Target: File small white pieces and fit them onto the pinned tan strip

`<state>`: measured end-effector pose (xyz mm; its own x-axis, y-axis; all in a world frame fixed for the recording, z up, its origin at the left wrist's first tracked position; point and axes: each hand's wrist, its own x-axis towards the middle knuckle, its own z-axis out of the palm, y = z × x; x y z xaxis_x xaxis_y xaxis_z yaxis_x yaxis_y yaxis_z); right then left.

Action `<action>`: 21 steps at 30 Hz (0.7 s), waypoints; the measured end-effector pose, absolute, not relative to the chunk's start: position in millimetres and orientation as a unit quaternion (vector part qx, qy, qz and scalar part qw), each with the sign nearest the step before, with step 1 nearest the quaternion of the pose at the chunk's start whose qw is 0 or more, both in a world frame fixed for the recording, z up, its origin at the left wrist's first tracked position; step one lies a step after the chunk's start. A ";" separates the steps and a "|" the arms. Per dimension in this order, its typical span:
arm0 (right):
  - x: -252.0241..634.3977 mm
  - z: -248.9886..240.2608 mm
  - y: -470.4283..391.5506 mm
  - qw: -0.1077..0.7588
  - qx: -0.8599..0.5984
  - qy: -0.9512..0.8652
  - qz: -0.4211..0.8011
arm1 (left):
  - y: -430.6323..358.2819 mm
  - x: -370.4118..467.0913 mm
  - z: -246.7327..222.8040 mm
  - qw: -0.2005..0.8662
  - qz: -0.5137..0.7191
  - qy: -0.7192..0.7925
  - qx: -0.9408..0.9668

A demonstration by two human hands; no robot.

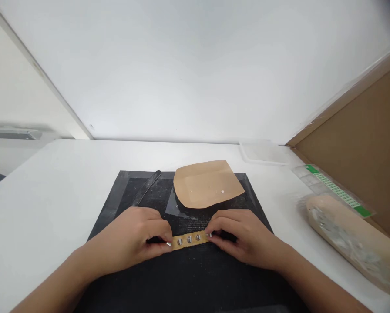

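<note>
A narrow yellowish strip [184, 241] with several small round metal pieces along it lies crosswise over the black mat [188, 278]. My left hand [142, 234] pinches its left end between thumb and finger, and a small shiny bit shows at the fingertips. At the right end, my right hand [237, 234] is closed on the strip, its fingertips at the last metal piece. Just beyond the hands lies a tan sheet [204, 182] with one curved side and a small white speck on it. The undersides of the fingers are hidden.
A thin dark tool [146, 188] lies on the mat's far left. At right are a clear bag of small parts [348, 239], a plastic case with a green label [337, 189] and a shallow clear tray [263, 152]. A brown board [361, 139] stands on the right.
</note>
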<state>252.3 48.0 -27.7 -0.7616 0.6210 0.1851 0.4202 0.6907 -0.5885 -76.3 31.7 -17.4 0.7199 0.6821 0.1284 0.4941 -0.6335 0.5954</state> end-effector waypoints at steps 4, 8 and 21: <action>252.9 -28.4 48.6 0.186 -0.291 -0.898 0.272 | 33.3 -78.0 -16.4 0.286 0.179 0.308 0.890; 253.0 -28.3 48.9 0.187 -0.290 -0.898 0.273 | 34.3 -77.0 -15.4 0.301 0.202 0.287 0.887; 253.0 -27.9 48.3 0.194 -0.288 -0.897 0.272 | 30.1 -71.4 -5.6 0.315 0.150 0.357 0.867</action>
<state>253.0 48.3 -27.9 -0.7591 0.6221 0.1916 0.4105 0.6860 -0.6007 -71.4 30.1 -5.6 0.7007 0.7125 0.0354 0.5240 -0.5477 0.6523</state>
